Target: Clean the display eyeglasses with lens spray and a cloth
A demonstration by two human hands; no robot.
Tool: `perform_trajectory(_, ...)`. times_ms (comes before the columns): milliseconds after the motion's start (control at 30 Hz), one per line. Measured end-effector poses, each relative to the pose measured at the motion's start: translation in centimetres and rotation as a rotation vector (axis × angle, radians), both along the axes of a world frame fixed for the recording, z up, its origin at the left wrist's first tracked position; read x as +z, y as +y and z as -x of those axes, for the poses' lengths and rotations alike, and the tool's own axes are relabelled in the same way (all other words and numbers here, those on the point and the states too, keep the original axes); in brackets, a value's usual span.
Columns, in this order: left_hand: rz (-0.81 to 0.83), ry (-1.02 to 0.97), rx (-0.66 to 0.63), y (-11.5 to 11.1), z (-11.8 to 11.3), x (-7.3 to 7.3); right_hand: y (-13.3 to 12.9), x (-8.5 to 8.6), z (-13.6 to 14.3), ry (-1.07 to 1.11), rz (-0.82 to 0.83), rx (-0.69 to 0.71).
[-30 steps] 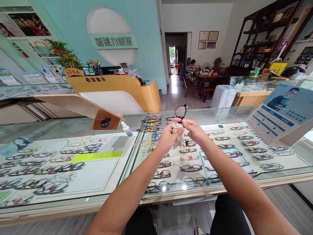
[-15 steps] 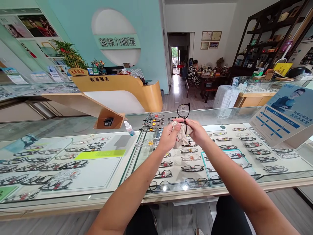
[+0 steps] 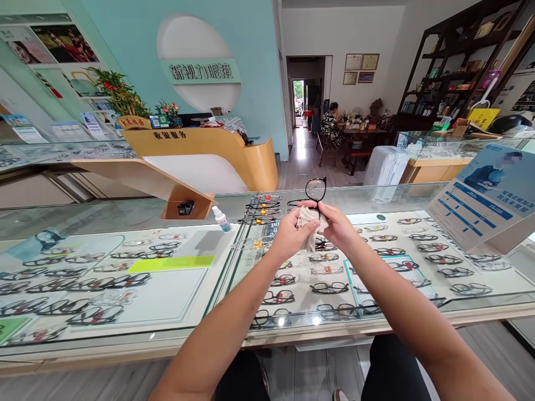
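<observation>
Left hand (image 3: 291, 231) pinches cloth (image 3: 309, 214) around the lower part of black-rimmed glasses (image 3: 315, 190), right hand (image 3: 339, 225) grips their frame, all held above the glass counter (image 3: 317, 335); light thumb strokes with the rim braced should serve, room looking open above the counter, its hard edges best avoided.

Four framed certificates (image 3: 354, 61) hang on the white wall (image 3: 346, 28) beside a doorway (image 3: 309, 103).

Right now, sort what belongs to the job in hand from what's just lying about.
In the job:
black-framed glasses, held by the right hand
pale cloth, bunched in the left hand

Lying about:
spray bottle, untouched, though perhaps related
display frames
blue-and-white sign
wrapped suitcase
</observation>
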State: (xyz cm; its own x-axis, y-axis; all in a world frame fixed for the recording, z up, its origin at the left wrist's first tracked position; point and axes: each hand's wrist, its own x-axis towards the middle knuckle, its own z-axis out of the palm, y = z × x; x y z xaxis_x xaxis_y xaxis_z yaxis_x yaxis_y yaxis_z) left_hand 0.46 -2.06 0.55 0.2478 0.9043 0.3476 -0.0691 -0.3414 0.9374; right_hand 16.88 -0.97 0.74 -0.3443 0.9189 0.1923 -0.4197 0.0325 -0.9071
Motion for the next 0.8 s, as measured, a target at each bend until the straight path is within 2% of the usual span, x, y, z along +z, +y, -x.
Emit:
perform_trajectory(233, -0.08, -0.051, 0.2, -0.1, -0.2, -0.3, -0.8, 0.3, 0.9, -0.006, -0.114, 0.023)
perform_trajectory(300, -0.069, -0.054, 0.176, 0.1, -0.1, -0.5, -0.6, 0.1, 0.8, 0.015, -0.08, 0.025)
perform_trajectory(533, 0.042, -0.014, -0.1, 0.9, 0.7, -0.1, 0.6, -0.3, -0.4, 0.027, -0.056, -0.012)
perform_trajectory(700, 0.055, 0.015, -0.135, 0.6, 0.8, 0.2, 0.5, -0.3, -0.2, 0.006, -0.027, -0.052)
perform_trajectory(800, 0.046, -0.001, -0.049, 0.6, 0.7, -0.1, 0.0, -0.4, 0.5, -0.011, -0.061, -0.057)
